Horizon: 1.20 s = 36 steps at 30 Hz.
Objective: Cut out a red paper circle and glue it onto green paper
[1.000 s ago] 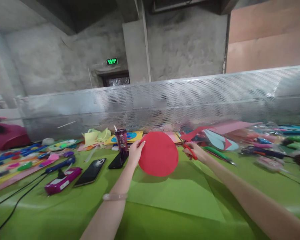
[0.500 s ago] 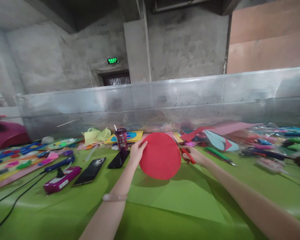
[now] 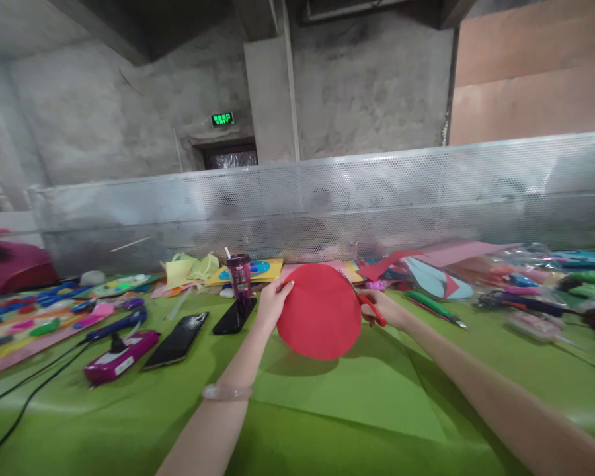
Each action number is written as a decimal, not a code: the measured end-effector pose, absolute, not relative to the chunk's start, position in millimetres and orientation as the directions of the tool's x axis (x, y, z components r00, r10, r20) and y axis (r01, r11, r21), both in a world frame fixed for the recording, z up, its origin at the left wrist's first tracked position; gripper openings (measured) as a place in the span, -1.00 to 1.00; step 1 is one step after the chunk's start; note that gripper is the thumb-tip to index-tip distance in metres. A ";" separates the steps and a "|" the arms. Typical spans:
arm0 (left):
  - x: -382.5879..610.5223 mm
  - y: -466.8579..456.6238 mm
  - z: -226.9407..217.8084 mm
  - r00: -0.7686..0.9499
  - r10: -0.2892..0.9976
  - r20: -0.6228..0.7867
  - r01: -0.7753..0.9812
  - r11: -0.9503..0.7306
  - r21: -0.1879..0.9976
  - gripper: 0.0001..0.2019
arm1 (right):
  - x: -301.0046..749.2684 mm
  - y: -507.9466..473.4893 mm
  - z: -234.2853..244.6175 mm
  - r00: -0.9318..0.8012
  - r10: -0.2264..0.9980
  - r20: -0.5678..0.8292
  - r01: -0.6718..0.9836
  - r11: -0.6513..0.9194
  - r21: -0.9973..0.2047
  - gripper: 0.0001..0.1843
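A round sheet of red paper (image 3: 319,312) is held up above the table in front of me. My left hand (image 3: 274,303) pinches its upper left edge, thumb on the near face. On the other side my right hand (image 3: 384,309) is closed around the red handles of a pair of scissors (image 3: 371,308). The blades lie along the circle's upper right edge; I cannot tell how far apart they are. Beneath the circle, a sheet of green paper (image 3: 347,396) lies on the green tabletop (image 3: 297,449).
Left of my hand are two phones (image 3: 177,340) (image 3: 235,316), a lidded cup with a straw (image 3: 240,277), a purple power strip (image 3: 121,357) and a glue gun (image 3: 116,325). Rightward lie a green utility knife (image 3: 434,308) and paper scraps (image 3: 394,264). Behind runs a perforated metal screen (image 3: 297,205). A person (image 3: 14,264) sits far left.
The red circle has shifted very slightly right and down against the scissors. Both hands keep nearly the same place and grip.
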<state>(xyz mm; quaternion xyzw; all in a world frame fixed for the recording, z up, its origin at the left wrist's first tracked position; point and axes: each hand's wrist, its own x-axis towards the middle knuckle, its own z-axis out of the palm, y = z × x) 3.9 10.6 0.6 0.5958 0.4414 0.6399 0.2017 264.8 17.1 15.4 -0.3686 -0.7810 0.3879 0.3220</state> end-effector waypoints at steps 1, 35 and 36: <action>4.1 10.3 0.7 -0.208 0.785 0.584 0.267 -0.529 0.805 -0.76 | 264.7 17.4 15.3 -0.524 0.824 0.217 0.324 0.428 -0.843 -0.80; 2.9 14.1 -2.3 -0.208 0.783 0.585 0.267 -0.530 0.805 -0.74 | 266.1 20.3 14.6 -0.543 0.816 0.199 0.352 0.436 -0.828 -0.87; 2.8 14.1 -2.4 -0.206 0.784 0.585 0.265 -0.531 0.805 -0.74 | 266.2 20.6 14.3 -0.541 0.817 0.198 0.354 0.435 -0.828 -0.88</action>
